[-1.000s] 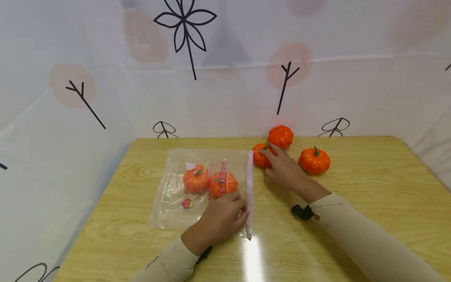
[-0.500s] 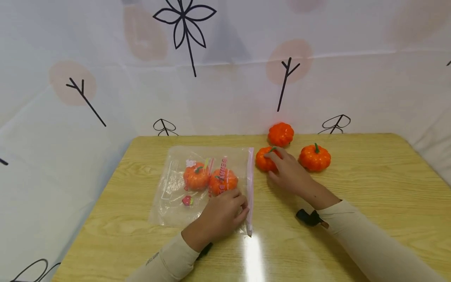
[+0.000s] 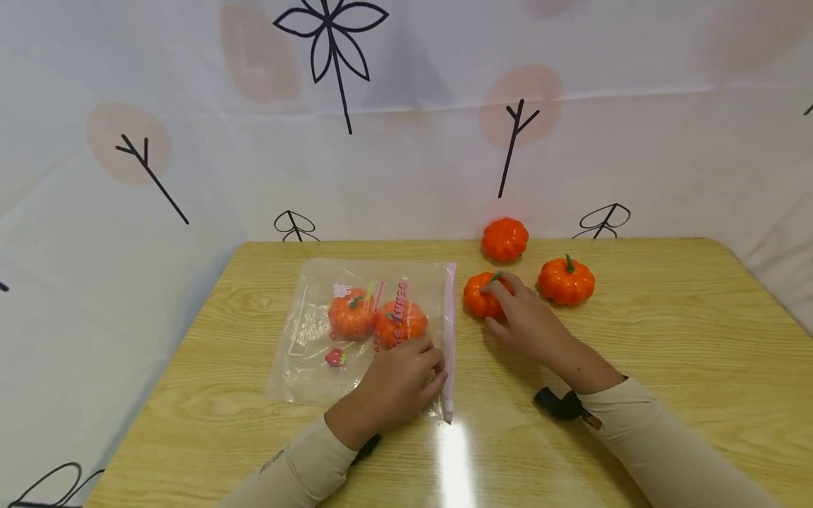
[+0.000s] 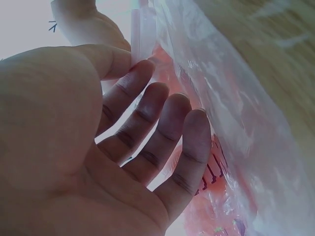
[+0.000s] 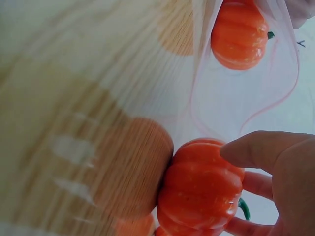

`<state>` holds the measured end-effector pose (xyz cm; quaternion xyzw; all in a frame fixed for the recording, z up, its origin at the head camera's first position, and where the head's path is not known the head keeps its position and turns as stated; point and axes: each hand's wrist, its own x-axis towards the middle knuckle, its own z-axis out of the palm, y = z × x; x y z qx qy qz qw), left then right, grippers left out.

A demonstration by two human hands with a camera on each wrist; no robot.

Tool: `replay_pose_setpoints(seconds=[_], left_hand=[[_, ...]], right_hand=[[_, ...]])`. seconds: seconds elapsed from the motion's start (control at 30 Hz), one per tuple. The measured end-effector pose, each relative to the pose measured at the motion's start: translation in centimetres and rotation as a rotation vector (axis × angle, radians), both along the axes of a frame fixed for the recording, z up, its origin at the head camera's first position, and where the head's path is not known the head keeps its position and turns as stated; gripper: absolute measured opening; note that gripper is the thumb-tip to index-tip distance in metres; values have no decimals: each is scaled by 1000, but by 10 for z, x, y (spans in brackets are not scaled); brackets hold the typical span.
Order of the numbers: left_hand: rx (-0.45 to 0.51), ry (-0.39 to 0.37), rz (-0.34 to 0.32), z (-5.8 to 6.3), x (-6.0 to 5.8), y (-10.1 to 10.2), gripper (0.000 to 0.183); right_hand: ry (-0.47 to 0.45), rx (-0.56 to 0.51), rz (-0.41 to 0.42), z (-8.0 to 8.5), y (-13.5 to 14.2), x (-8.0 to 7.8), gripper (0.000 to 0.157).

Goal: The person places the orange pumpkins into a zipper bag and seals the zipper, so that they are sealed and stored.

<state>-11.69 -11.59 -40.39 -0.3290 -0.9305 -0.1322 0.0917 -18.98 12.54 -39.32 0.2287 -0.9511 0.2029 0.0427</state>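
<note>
A clear zip bag (image 3: pixel 305 367) with a pink zip edge and printed pictures lies on the table, two small orange pumpkins (image 3: pixel 348 317) inside it. My left hand (image 3: pixel 396 384) pinches the bag near its zip edge between thumb and index finger, the other fingers curved along the plastic. In the right wrist view the bag's mouth (image 5: pixel 295 73) gapes apart. My right hand (image 3: pixel 530 324) holds another orange pumpkin (image 5: pixel 199 191) with a green stem, thumb on one side and fingers on the other, just right of the bag's mouth.
Two more pumpkins lie beyond my right hand: one pumpkin (image 3: pixel 505 240) at the table's back edge, another pumpkin (image 3: pixel 567 281) farther right. A white cloth (image 3: pixel 406 176) with printed plants hangs behind the wooden table (image 3: pixel 686 339).
My right hand has moved the pumpkin slightly right and nearer to me, away from the pumpkin at the back edge. The left hand has stayed at the bag's edge.
</note>
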Motion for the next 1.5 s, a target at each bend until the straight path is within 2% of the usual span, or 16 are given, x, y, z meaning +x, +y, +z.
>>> replay_pose_setpoints(seconds=[0.27,0.43,0.83,0.93,1.23,1.33,1.5], left_hand=[[0,-9,6,2,-1,0,15],[6,-19,7,1,0,-1,15],[14,-53,30,1,1,-3,14],[14,-54,30,1,1,-2,14],[11,-61,22,2,1,-1,13],[12,-56,19,2,1,0,13],[12,-53,15,2,0,0,13]], right_hand=[[5,-18,26,2,-1,0,39],[-21,-20,29,1,-1,-3,41],[-44,-100,87,2,-4,-5,36],[-61,-133,92,2,-4,-4,43],[-139,-160,55,1,-2,-4,87],[-168,-159,54,1,0,-5,94],[-231,-180,57,-1,3,-8,96]])
